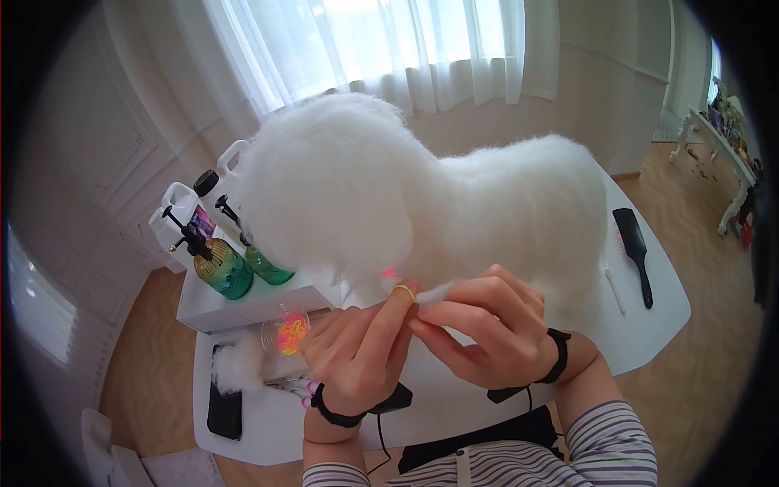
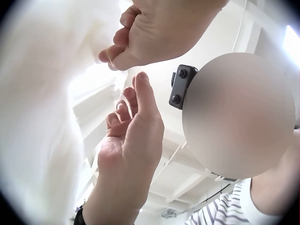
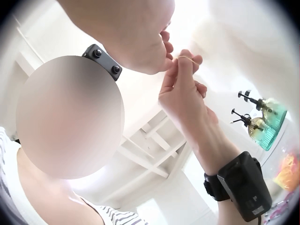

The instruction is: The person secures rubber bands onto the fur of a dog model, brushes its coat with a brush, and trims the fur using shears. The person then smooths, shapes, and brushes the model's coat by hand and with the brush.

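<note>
Beyond the left hand (image 1: 357, 349) and right hand (image 1: 491, 329), a wide window (image 1: 365, 36) glows with daylight through sheer white curtains (image 1: 540, 57). To the hands' left rises a pale panelled wall (image 1: 89, 114). Far to their right, a white side table (image 1: 718, 143) with curved legs and a cluttered top stands on wood-look flooring (image 1: 710, 264). A white work table (image 1: 659, 329) lies beneath the hands, and a white beamed ceiling (image 3: 150, 145) shows above them.
</note>
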### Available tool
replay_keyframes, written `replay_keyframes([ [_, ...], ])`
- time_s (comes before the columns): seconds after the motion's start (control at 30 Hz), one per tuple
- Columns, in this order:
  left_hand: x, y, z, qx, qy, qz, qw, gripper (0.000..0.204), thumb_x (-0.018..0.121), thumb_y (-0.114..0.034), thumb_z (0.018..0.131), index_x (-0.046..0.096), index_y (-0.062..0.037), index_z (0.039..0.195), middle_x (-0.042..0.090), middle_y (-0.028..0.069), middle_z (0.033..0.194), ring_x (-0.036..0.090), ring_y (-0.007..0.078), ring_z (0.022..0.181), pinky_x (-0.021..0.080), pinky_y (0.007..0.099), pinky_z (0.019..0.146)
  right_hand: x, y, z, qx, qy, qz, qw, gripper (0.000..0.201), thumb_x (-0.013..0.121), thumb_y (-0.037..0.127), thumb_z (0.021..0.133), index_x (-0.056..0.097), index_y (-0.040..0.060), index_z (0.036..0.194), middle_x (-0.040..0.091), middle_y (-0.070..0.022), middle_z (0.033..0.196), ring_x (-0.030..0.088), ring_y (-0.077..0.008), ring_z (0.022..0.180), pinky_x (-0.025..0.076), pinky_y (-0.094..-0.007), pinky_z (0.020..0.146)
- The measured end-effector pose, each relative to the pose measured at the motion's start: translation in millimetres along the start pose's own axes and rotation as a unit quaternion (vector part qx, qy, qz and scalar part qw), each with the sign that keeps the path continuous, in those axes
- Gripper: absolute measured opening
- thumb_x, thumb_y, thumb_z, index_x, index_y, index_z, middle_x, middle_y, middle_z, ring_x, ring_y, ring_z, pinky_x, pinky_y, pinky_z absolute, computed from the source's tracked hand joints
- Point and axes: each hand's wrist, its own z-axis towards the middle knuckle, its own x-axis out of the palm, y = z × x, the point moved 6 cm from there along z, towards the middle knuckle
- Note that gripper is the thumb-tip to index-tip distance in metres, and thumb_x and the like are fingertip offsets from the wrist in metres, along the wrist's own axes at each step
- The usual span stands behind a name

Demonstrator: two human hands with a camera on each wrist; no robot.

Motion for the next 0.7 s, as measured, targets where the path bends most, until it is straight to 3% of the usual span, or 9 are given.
replay_keyframes([
  [0.3, 1.1, -4.2, -1.8, 0.017, -0.010, 0.009, 1.000, 0.028, 0.072, -0.004, 0.065, 0.067, -0.0043, 0.092, 0.062, 0.0020, 0.068, 0.047, 0.0131, 0.047, 0.036, 0.0235, 0.044, 7.2, -11.7, -0.4, 0.076, 0.050, 0.039, 0.995, 0.023, 0.077, 0.009, 0.066, 0.060, 0.0034, 0.080, 0.060, -0.0051, 0.073, 0.057, -0.0179, 0.061, 0.045, -0.0263, 0.047],
  [0.4, 0.2, -5.5, -2.6, 0.013, -0.025, 0.006, 1.000, 0.028, 0.073, -0.003, 0.065, 0.067, -0.0059, 0.093, 0.062, 0.0019, 0.069, 0.047, 0.0140, 0.050, 0.038, 0.0235, 0.046, 6.3, -10.2, -0.3, 0.063, 0.045, 0.065, 0.995, 0.022, 0.077, 0.004, 0.069, 0.059, 0.0025, 0.080, 0.060, -0.0065, 0.074, 0.051, -0.0118, 0.052, 0.041, -0.0209, 0.042],
  [0.47, -0.1, -3.7, -3.2, -0.009, -0.036, -0.012, 0.999, 0.029, 0.073, 0.001, 0.063, 0.068, -0.0056, 0.091, 0.063, 0.0030, 0.071, 0.049, 0.0153, 0.052, 0.039, 0.0236, 0.047, 7.3, -9.7, -1.4, 0.082, 0.058, 0.061, 0.993, 0.021, 0.075, 0.004, 0.069, 0.059, 0.0016, 0.082, 0.060, -0.0074, 0.076, 0.058, -0.0185, 0.060, 0.046, -0.0271, 0.047],
  [0.7, -5.2, 4.8, -4.2, -0.070, -0.065, -0.109, 0.989, 0.027, 0.074, 0.006, 0.062, 0.068, -0.0055, 0.086, 0.064, 0.0041, 0.079, 0.053, 0.0155, 0.060, 0.042, 0.0231, 0.052, 7.2, -8.7, -1.9, 0.074, 0.068, 0.116, 0.988, 0.020, 0.072, -0.001, 0.073, 0.056, -0.0014, 0.085, 0.059, -0.0110, 0.079, 0.056, -0.0175, 0.054, 0.045, -0.0259, 0.044],
])
